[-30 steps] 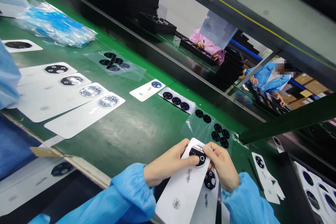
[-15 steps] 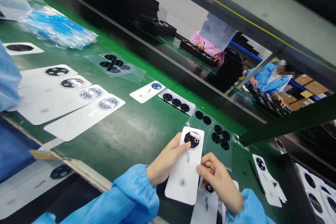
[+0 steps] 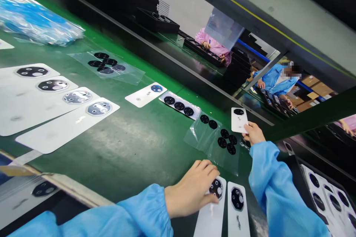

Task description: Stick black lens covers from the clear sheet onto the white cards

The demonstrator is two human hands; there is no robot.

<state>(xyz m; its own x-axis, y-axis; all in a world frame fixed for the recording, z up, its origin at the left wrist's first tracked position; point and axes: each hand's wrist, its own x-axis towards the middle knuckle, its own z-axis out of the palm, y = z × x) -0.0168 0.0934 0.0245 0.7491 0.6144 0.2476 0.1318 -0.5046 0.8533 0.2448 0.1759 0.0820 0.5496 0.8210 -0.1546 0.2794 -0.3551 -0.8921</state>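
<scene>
In my right hand (image 3: pixel 253 133), stretched out to the far right, is a white phone back cover (image 3: pixel 236 123) with a black camera disc, pinched by its lower right corner. My left hand (image 3: pixel 196 185) hovers over or touches the top of another white phone back cover (image 3: pixel 213 213). Its thumb and fingers are apart, and the fingers partly hide that cover's black camera disc (image 3: pixel 216 189); contact is unclear. Just right of it lies a third phone back cover (image 3: pixel 238 216). Beyond my left hand, a clear plastic sheet (image 3: pixel 211 153) carries several black discs (image 3: pixel 222 142).
Several phone back covers (image 3: pixel 59 133) lie at left, near a blue-and-clear plastic pile (image 3: pixel 41 22). A strip of black discs (image 3: pixel 179 106) lies mid-bench. A black tray (image 3: pixel 296 168) of covers stands at right, under a green beam (image 3: pixel 311 124). Two co-workers sit across.
The cover held in my left hand is now in my right hand, carried away to the upper right. My left hand has let go and moved down to the covers below.
</scene>
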